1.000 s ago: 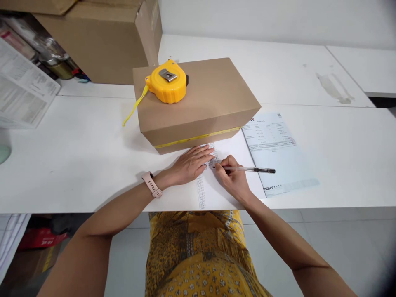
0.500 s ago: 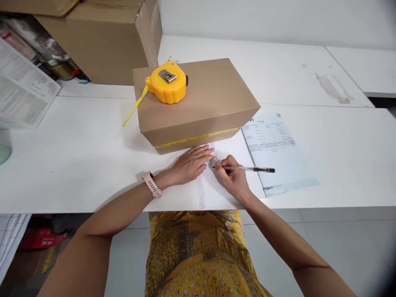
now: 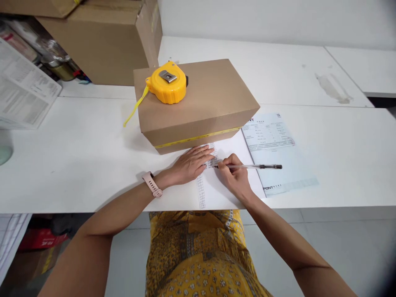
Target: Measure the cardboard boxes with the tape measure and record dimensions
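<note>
White table (image 3: 77, 165) right across the scene, pale tiled floor (image 3: 278, 231) below its near edge, and here are the hands! The left hand (image 3: 192, 164), pink band (image 3: 151, 184) at the wrist, lies palm down over the white page (image 3: 219, 194), fingers only slightly spread, gripping nothing, reaching across the written column. Facing it, the right hand (image 3: 236, 177) is curled, thumb and fingers pinched round a pen (image 3: 256, 166). That pen is on the page side of the table, long axis running left to right, roughly along the front edge, tip aimed left at the writing, dark end out over the bluish sheet (image 3: 287, 169); whether the tip touches is too small to tell. Just beyond, a cardboard box (image 3: 204, 95) carries a yellow tape measure (image 3: 170, 86); farther back, a bigger carton (image 3: 108, 49) and the pale wall (image 3: 278, 20)
</note>
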Demonstrator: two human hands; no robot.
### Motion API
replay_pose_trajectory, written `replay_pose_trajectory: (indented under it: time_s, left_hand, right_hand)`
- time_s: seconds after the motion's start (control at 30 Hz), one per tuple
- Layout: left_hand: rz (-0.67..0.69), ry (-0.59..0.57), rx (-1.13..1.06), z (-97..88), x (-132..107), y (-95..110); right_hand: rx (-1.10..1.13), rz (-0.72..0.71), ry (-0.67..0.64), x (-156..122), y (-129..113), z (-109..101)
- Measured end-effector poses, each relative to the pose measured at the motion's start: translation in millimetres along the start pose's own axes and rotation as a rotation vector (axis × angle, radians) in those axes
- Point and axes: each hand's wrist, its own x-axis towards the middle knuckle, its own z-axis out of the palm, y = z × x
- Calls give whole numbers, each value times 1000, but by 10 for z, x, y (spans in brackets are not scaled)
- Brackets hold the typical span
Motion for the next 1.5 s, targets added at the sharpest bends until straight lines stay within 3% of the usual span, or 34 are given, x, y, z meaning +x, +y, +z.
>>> replay_pose_trajectory:
  time_s: [0.23, 0.37, 0.53, 0.67, 1.5]
  left_hand:
    - [-55, 5, -79, -14, -1, -1]
    - [-81, 15, -104, -25, -12, 4]
    - [-56, 14, -87, -17, -5, -2]
    - [-36, 17, -77, 1, -2, -13]
    - [-44, 1, -63, -23, -10, 10]
  right_hand:
    - [237, 52, -102, 94, 75, -122]
    - [91, 75, -99, 88, 35, -140]
    - [-132, -42, -123, 135, -30, -71]
    - [-129, -62, -74, 145, 34, -29]
    - [-208, -93, -128, 139, 77, -19]
